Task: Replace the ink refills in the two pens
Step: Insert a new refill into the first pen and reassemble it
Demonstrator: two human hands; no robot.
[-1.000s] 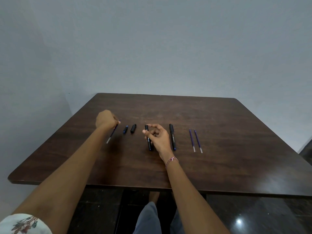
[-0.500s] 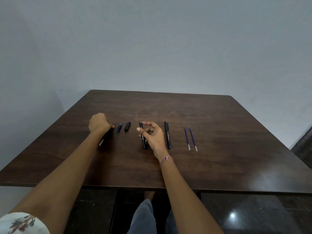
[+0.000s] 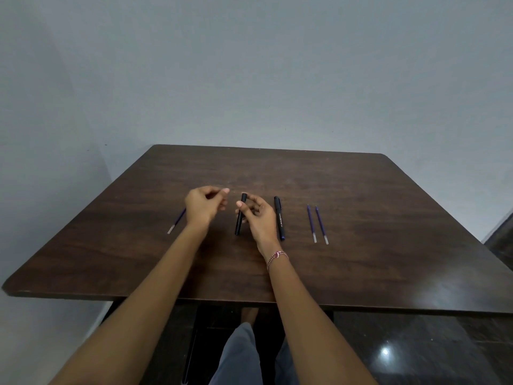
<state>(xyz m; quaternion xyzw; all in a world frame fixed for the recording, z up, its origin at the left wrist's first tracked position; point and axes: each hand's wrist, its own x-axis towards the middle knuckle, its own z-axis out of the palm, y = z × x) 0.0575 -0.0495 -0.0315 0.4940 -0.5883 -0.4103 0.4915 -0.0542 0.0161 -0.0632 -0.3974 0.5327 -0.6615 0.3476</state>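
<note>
My right hand point(image 3: 256, 218) grips a black pen barrel point(image 3: 240, 218), held at a slant just above the brown table point(image 3: 361, 259). My left hand point(image 3: 204, 208) hovers close to the barrel's upper end, fingers loosely apart with nothing visible in them. A used purple refill point(image 3: 176, 221) lies on the table to the left of that hand. The small blue tip piece and the black cap are hidden behind my left hand. A second whole black pen point(image 3: 279, 218) lies to the right of my right hand. Two fresh purple refills point(image 3: 316, 224) lie side by side further right.
The table stands against a plain grey wall. Its near edge point(image 3: 249, 301) runs across the view above my knees. A dark glossy floor point(image 3: 416, 351) shows at the lower right.
My left hand let go of the used refill, which now lies on the table, and moved right towards the barrel. My right hand kept hold of the barrel.
</note>
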